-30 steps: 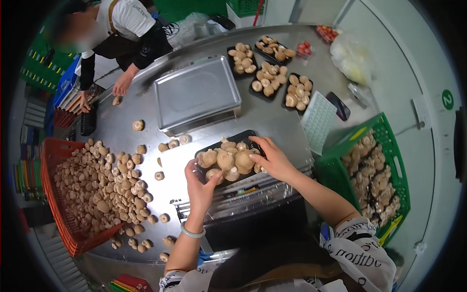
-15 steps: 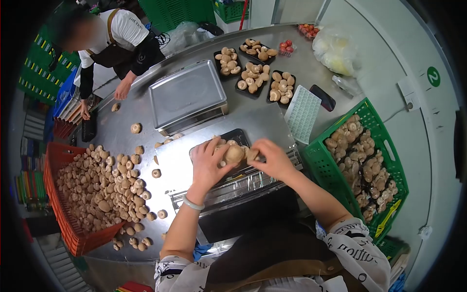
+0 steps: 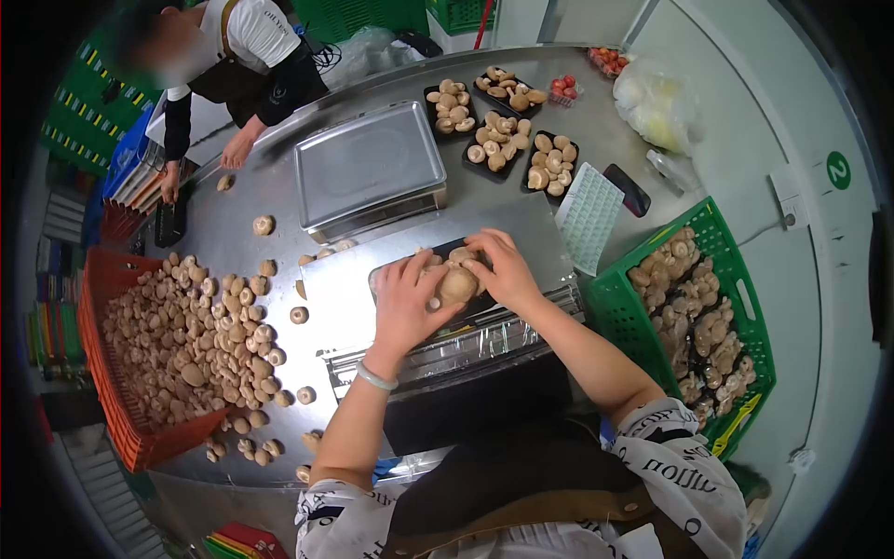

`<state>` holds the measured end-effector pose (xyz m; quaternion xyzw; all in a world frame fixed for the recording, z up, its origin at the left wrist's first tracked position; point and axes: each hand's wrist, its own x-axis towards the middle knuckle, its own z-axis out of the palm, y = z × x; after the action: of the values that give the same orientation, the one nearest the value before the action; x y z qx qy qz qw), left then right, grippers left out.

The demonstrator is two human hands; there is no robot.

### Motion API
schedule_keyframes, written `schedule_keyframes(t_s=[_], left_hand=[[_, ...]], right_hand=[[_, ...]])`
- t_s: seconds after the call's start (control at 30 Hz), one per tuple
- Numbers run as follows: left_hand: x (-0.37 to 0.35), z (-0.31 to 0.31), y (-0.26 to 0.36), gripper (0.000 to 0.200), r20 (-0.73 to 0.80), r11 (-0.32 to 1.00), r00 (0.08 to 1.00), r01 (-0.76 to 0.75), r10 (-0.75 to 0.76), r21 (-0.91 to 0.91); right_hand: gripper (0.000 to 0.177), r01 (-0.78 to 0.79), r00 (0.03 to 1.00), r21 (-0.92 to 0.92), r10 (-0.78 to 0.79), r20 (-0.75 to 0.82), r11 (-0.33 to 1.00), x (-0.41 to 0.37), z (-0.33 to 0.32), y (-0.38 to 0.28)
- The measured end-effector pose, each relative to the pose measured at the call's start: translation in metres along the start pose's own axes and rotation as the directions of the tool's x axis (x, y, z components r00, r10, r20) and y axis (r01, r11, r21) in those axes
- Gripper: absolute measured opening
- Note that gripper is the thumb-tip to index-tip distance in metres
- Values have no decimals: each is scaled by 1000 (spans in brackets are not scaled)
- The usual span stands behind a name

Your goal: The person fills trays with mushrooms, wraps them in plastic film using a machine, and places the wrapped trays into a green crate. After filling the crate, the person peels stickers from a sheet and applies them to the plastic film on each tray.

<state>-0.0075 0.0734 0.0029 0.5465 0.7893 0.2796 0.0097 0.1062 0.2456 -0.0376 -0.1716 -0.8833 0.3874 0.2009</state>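
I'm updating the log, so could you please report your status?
Left hand, right hand both on mushrooms. Mushrooms grouped in tray. Nothing seen blocking either hand.

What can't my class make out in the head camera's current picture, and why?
All in the head view:
Most of the black tray: covered by the left hand, the right hand and the held mushrooms.
Small print on the pale sheet: too small to read.
Floor of the red crate: buried under loose mushrooms.
What the plastic bag holds: blurred by cloudy plastic.
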Motion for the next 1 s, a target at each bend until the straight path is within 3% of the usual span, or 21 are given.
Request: schedule_keyframes(t_s=[0.13, 0.2, 0.23, 0.27, 0.3, 0.33, 0.37, 0.43, 0.5, 0.53, 0.57, 0.6, 0.63, 0.7, 0.73, 0.77, 0.83, 0.9, 0.93, 0.97, 1.0], left_hand=[[-10, -20, 1, 68, 11, 1000, 1000, 23, -23, -18], [-34, -46, -4, 62, -180, 990, 975, 119, -131, -76], [-53, -49, -13, 48, -320, 971, 918, 208, -234, -114], [-78, -49, -29, 30, -429, 942, 842, 326, -328, -81], [-101, -60, -38, 15, -326, 837, 771, 515, -547, -187], [-116, -69, -31, 13, -288, 710, 652, 674, -701, -202], [-135, -69, -32, 18, -366, 738, 701, 673, -611, 56], [-163, -54, -29, 25, -336, 752, 756, 636, -561, 173], [-167, -28, -19, 27, -293, 764, 776, 619, -558, 182], [-163, -15, -13, 27, -321, 788, 764, 610, -559, 79], [-159, -4, -5, 26, -362, 787, 780, 594, -511, 167], [-158, -1, -8, 25, -320, 803, 794, 580, -517, 141], [-156, 2, -11, 25, -281, 818, 808, 564, -519, 111], [-160, -17, -24, 24, 96, 633, 684, 713, -724, -302], [-157, -33, -30, 24, 303, 456, 614, 766, -729, -454], [-155, -55, -29, 24, 393, 309, 672, 679, -628, -666], [-145, -97, -25, 19, 470, 135, 714, 612, -519, -779], [-123, -134, -20, 19, 471, -67, 798, 484, -377, -873], [-109, -143, -22, 19, 373, -84, 865, 367, -335, -926], [-93, -148, -27, 19, 268, -109, 916, 246, -299, -963], [-74, -146, -21, 20, 188, -173, 870, 121, -455, -978]], right_hand=[[35, -137, 989, 230, 144, -14, 963, -2, -17, -6], [34, -142, 978, 317, 183, -105, 938, -15, -44, -11], [31, -138, 968, 324, 196, -155, 936, -24, -57, -9], [27, -162, 973, 199, 190, -130, 966, -37, -71, -7], [24, -176, 977, 70, 183, -105, 982, -55, -85, -6], [21, -181, 981, -61, 176, -81, 981, -68, -93, -7], [21, -204, 978, -197, 191, -81, 959, -81, -93, -9], [23, -236, 971, -452, 222, -86, 860, -104, -86, -8], [31, -240, 966, -556, 251, -58, 796, -112, -69, -7], [31, -228, 967, -513, 252, -24, 827, -114, -56, -3], [31, -219, 968, -468, 252, 8, 856, -117, -40, 5], [28, -137, 988, -438, 156, 8, 889, -115, -33, 6], [27, -167, 981, -341, 192, 39, 925, -115, -35, 9], [24, -234, 960, -144, 252, 121, 962, -115, -47, 13], [25, -320, 913, 44, 295, 282, 946, -112, -66, 11], [27, -505, 837, 389, 327, 440, 770, -112, -83, 6], [23, -567, 810, 506, 331, 483, 650, -107, -112, -15], [19, -440, 898, 813, 165, 409, 382, -87, -124, -38], [17, -360, 933, 909, 103, 346, 208, -78, -125, -47], [15, -241, 968, 960, 99, 229, 143, -62, -121, -51], [13, -111, 990, 991, 99, 103, 80, -40, -115, -56]])
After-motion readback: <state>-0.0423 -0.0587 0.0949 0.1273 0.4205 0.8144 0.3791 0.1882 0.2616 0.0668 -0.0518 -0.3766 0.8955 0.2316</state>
